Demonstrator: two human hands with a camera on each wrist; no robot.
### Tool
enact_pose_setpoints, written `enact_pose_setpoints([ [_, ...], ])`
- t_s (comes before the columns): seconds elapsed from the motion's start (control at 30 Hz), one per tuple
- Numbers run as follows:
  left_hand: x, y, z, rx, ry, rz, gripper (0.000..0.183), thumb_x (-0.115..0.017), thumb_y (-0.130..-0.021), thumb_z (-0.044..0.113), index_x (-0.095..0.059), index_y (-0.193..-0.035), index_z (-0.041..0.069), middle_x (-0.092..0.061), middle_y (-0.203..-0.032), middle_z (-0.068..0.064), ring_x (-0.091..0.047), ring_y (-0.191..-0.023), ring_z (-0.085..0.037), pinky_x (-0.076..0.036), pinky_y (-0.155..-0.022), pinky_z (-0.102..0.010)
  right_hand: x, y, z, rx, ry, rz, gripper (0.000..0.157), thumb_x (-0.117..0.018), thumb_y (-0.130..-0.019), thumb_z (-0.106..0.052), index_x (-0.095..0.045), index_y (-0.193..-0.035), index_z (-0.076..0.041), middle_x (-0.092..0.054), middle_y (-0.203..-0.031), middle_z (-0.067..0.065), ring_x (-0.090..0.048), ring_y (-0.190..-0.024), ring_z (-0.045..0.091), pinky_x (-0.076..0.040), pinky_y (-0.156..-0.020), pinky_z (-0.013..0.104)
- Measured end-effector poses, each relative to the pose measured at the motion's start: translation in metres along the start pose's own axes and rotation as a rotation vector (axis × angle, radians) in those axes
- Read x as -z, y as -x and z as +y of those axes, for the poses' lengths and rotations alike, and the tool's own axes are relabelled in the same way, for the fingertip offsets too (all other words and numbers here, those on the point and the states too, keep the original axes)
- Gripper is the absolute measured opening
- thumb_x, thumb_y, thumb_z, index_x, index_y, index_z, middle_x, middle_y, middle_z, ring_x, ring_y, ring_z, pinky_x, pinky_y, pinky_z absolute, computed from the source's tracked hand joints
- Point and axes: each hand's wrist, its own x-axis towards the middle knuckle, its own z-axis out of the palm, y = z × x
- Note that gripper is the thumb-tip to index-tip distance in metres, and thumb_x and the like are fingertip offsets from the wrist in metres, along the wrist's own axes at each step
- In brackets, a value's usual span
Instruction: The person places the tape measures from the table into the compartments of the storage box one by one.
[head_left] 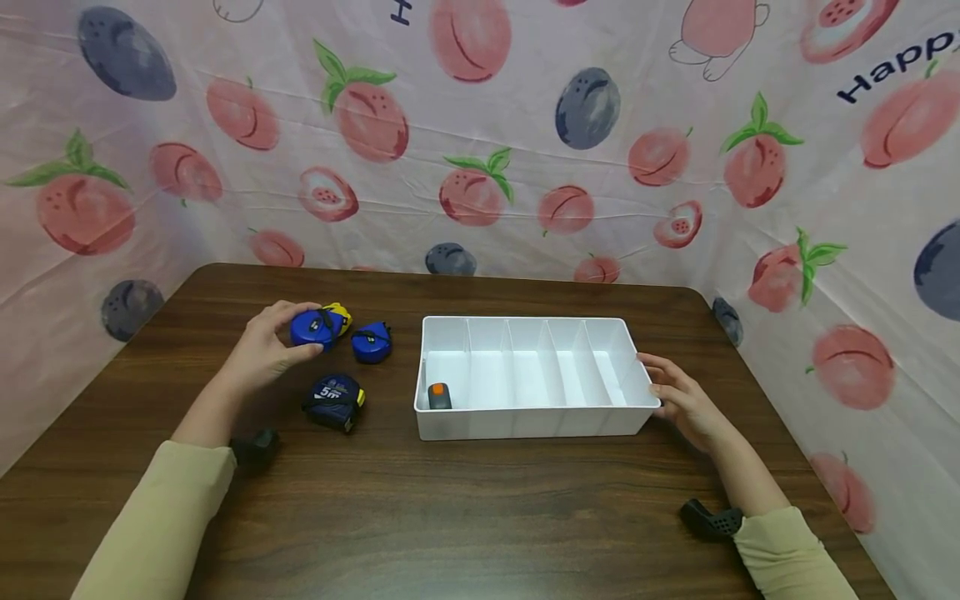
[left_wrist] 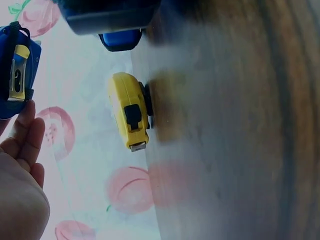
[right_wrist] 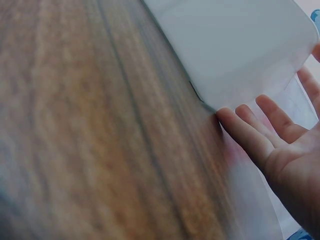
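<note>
My left hand (head_left: 270, 346) pinches a blue tape measure (head_left: 311, 328) between thumb and fingers, raised off the table; a yellow window and black strap show on it in the left wrist view. Just behind it stands a yellow tape measure (head_left: 342, 317), seen whole in the left wrist view (left_wrist: 129, 110). A second blue tape measure (head_left: 371, 342) sits to the right, and a dark "5m" tape measure (head_left: 335, 402) lies nearer. My right hand (head_left: 684, 402) touches the right end of a white divided box (head_left: 525, 423), fingers extended along its wall.
Inside the box's leftmost compartment is a dark grey object with an orange top (head_left: 439, 397). Thin dividers part the box into several compartments. A fruit-printed cloth (head_left: 510, 108) hangs behind and beside the brown wooden table (head_left: 480, 517).
</note>
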Motion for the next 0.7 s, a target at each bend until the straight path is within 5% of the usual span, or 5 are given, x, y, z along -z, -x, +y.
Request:
enact_pose_setpoints([
  [0.27, -0.004, 0.001, 0.001, -0.023, 0.018, 0.029, 0.051, -0.078, -0.076, 0.001, -0.058, -0.122, -0.002, -0.056, -0.111, -0.022, -0.043, -0.109, -0.038, -0.025, -0.092, -0.060, -0.001, 0.001, 0.000, 0.007, -0.002, -0.001, 0.041, -0.044, -0.098, -0.006, -0.045, -0.137, -0.017, -0.039, -0.129, 0.013, -0.057, -0.101, 0.016, -0.052, -0.081, 0.033],
  [0.7, -0.011, 0.000, 0.014, -0.076, 0.027, 0.068, 0.051, -0.078, -0.073, -0.001, -0.060, -0.121, 0.000, -0.058, -0.107, -0.019, -0.046, -0.106, -0.033, -0.016, -0.098, -0.059, -0.001, 0.002, 0.000, 0.016, 0.000, -0.002, 0.041, -0.043, -0.097, -0.005, -0.045, -0.136, -0.017, -0.041, -0.128, 0.010, -0.057, -0.101, 0.016, -0.052, -0.080, 0.033],
])
